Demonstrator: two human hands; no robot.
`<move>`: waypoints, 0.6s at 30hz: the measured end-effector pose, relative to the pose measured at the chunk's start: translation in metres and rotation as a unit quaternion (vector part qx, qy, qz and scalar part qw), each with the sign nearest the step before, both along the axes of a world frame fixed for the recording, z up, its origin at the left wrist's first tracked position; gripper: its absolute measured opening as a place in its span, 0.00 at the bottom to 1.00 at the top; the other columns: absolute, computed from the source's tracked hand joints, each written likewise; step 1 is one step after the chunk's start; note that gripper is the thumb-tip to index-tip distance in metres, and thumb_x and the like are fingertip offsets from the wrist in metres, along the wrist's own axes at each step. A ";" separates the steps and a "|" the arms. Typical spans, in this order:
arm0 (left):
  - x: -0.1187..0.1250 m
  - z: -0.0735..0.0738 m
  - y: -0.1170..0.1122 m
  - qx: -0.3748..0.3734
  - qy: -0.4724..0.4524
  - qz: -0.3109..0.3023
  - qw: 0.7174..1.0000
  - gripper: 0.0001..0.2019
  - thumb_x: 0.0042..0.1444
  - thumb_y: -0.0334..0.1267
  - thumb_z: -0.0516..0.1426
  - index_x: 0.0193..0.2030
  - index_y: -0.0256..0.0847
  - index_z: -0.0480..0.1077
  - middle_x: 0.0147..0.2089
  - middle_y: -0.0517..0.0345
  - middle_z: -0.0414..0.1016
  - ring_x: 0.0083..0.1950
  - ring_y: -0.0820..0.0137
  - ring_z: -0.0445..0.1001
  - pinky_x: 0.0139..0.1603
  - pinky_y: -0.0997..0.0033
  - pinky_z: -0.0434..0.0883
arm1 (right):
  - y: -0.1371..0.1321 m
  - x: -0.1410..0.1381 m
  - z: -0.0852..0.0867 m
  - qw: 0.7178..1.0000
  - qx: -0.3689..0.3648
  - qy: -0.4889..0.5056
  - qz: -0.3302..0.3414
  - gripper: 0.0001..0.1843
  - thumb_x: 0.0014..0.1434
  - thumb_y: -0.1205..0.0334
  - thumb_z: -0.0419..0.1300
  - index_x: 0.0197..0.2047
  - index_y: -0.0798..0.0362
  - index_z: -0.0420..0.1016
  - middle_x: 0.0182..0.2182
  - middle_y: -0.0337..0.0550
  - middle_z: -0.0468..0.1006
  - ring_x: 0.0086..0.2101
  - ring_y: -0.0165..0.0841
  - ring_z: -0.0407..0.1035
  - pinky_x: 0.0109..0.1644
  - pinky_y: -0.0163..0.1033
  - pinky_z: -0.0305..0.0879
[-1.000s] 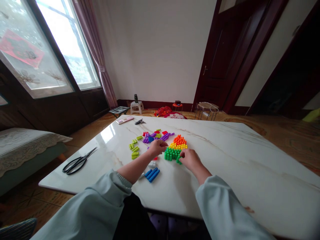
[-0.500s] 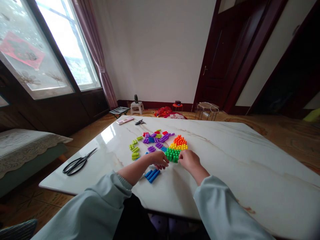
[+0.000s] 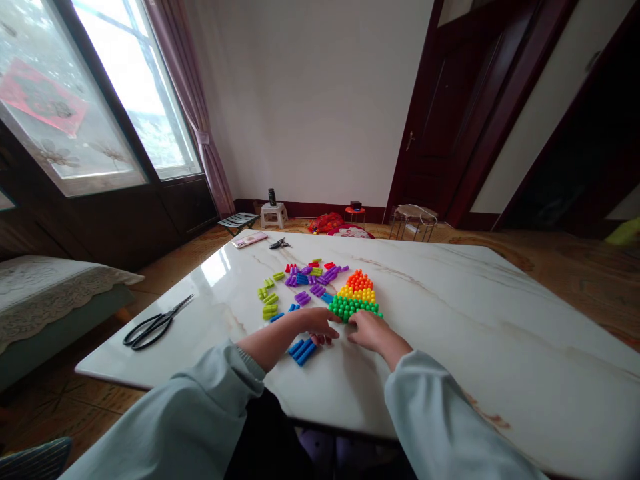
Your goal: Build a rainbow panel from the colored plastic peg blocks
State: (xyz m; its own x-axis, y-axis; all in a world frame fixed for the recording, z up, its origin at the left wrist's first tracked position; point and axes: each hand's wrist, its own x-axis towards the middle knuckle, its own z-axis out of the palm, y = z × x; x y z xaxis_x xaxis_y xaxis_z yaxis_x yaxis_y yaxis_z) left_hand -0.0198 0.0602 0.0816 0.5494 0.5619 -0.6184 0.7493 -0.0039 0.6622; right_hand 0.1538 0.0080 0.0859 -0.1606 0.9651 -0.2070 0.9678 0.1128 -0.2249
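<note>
A cluster of upright pegs stands on the white marble table (image 3: 475, 333): orange pegs (image 3: 359, 279) at the far end, yellow pegs (image 3: 358, 293) in the middle, green pegs (image 3: 353, 307) nearest me. My left hand (image 3: 317, 323) lies just left of the green pegs, fingers curled over small pieces I cannot make out. My right hand (image 3: 369, 329) rests at the near edge of the green pegs, fingers bent against them. Blue pegs (image 3: 303, 349) lie beside my left wrist.
Loose purple pegs (image 3: 315, 280), lime pegs (image 3: 269, 300) and a few red ones are scattered to the left. Black scissors (image 3: 155, 324) lie near the left table edge. A pink card (image 3: 249, 240) and a dark tool (image 3: 280, 244) sit at the far end.
My left hand drew back from the purple pegs to the near left of the green ones. My right hand slid slightly toward me. The green row looks wider at the right.
</note>
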 end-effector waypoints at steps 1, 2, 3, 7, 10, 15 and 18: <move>-0.001 0.001 0.000 0.006 -0.003 0.002 1.000 0.27 0.56 0.35 0.59 0.63 0.40 0.62 0.29 0.59 0.78 0.27 0.75 0.74 0.31 0.75 0.75 | 0.000 0.002 -0.001 1.000 -0.005 0.004 0.004 0.15 0.48 0.59 0.63 0.41 0.49 0.80 0.43 0.46 0.80 0.45 0.40 0.73 0.38 0.34 0.62; -0.001 0.003 0.001 0.013 -0.005 0.005 1.000 0.24 0.57 0.35 0.59 0.60 0.39 0.66 0.29 0.59 0.77 0.26 0.75 0.74 0.30 0.75 0.75 | 0.001 0.004 -0.002 1.000 -0.010 0.009 0.008 0.16 0.48 0.59 0.63 0.42 0.49 0.80 0.42 0.46 0.80 0.45 0.40 0.73 0.38 0.35 0.62; -0.002 0.004 0.001 0.021 -0.007 0.011 1.000 0.21 0.57 0.35 0.59 0.58 0.38 0.68 0.30 0.58 0.77 0.26 0.76 0.73 0.30 0.75 0.75 | 0.001 0.006 -0.003 1.000 -0.014 0.016 0.011 0.17 0.47 0.59 0.64 0.42 0.49 0.80 0.43 0.46 0.80 0.44 0.40 0.73 0.39 0.35 0.62; -0.003 0.007 0.001 0.035 -0.001 0.027 0.999 0.22 0.57 0.37 0.59 0.59 0.38 0.68 0.31 0.58 0.78 0.26 0.76 0.73 0.30 0.76 0.74 | 0.002 0.009 -0.008 0.998 -0.013 0.045 0.030 0.23 0.46 0.59 0.64 0.47 0.51 0.78 0.45 0.47 0.79 0.45 0.40 0.72 0.42 0.35 0.62; -0.002 0.007 -0.001 0.018 0.006 0.004 1.000 0.29 0.56 0.37 0.60 0.65 0.40 0.60 0.30 0.59 0.78 0.26 0.76 0.73 0.29 0.76 0.74 | 0.003 0.008 -0.011 0.998 0.005 0.057 0.028 0.27 0.46 0.58 0.64 0.51 0.53 0.76 0.48 0.52 0.77 0.47 0.41 0.71 0.44 0.35 0.63; -0.003 0.008 -0.001 0.020 -0.009 -0.005 1.000 0.23 0.56 0.37 0.59 0.59 0.39 0.66 0.31 0.58 0.78 0.26 0.76 0.73 0.29 0.77 0.74 | 0.001 0.011 -0.007 0.996 -0.039 0.078 0.020 0.17 0.45 0.60 0.65 0.41 0.50 0.80 0.37 0.44 0.81 0.38 0.36 0.74 0.37 0.33 0.63; -0.007 0.008 0.002 0.056 0.020 0.016 0.998 0.10 0.57 0.36 0.57 0.43 0.35 0.76 0.31 0.56 0.79 0.24 0.78 0.72 0.27 0.78 0.74 | -0.001 0.021 0.004 0.994 -0.092 0.037 -0.034 0.05 0.46 0.60 0.65 0.27 0.52 0.79 0.27 0.43 0.80 0.30 0.35 0.74 0.33 0.34 0.63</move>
